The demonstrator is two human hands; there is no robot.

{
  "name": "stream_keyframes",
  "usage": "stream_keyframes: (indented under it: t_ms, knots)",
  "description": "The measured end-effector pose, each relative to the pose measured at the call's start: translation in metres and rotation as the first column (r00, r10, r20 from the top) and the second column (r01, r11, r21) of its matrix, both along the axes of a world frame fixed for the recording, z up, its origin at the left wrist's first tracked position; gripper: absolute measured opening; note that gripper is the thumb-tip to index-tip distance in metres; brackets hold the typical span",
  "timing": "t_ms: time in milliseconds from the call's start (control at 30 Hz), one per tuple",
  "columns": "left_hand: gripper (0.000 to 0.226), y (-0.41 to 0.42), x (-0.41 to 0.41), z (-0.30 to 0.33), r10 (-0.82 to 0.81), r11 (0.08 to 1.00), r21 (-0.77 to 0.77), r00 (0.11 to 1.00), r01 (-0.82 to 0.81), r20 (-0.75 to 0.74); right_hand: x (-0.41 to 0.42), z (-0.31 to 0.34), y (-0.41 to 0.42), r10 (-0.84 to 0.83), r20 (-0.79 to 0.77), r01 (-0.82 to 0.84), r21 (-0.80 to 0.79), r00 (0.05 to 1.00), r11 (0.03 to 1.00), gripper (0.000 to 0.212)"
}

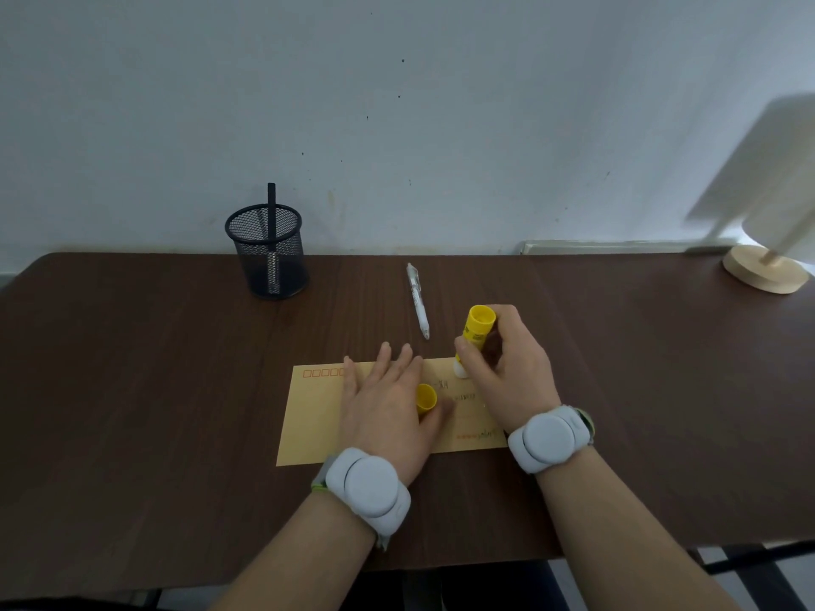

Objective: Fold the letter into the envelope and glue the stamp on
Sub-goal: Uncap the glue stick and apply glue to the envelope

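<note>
- Right hand (507, 363) is gripping the yellow glue stick (474, 335), white tip down on the envelope's (317, 416) upper right corner.
- Left hand (388, 403) is lying flat on the envelope, fingers spread, thumb pinching the yellow cap (426, 397).
- Envelope is lying on the brown desk (154, 390).

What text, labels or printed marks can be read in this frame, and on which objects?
Envelope: a row of red empty postcode boxes at its top left; no characters in them.
Envelope, right part: dark handwriting and a small red printed row, too blurred to read.
Glue stick: dark label print, unreadable.
Pen: markings unreadable.
</note>
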State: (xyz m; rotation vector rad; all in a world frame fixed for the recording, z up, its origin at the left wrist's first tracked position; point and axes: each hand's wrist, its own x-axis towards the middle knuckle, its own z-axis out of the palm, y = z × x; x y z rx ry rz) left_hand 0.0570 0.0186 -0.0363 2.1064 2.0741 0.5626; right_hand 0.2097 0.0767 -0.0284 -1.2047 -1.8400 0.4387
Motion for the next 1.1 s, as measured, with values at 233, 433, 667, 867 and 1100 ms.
stream_keyframes:
  t_ms: [233,433,667,867,1100]
  knots:
    - [0.066,0.001,0.0,-0.001,0.004,1.0,0.004,1.0,-0.004,0.002,0.001,0.0,0.003,-0.11,-0.025,0.11,0.001,0.994,0.994,0.015]
    - [0.066,0.001,-0.001,-0.001,-0.003,1.0,0.007,1.0,0.003,0.021,0.002,0.003,-0.001,-0.014,-0.252,-0.008,-0.086,0.968,0.996,0.024]
    - [0.064,0.0,0.001,0.009,0.005,0.998,0.059,1.0,-0.006,0.021,0.004,0.006,-0.002,-0.03,-0.369,-0.036,-0.172,0.929,0.984,0.033]
    - [0.052,-0.009,-0.004,0.023,0.006,0.984,0.166,0.944,-0.064,0.329,0.009,0.029,-0.007,-0.124,-0.58,-0.013,-0.227,0.805,0.974,0.021]
    - [0.024,-0.016,0.01,0.048,0.075,0.994,-0.016,0.57,-0.108,0.818,0.0,0.041,-0.026,-0.213,-0.728,-0.12,-0.376,0.651,0.919,0.037]
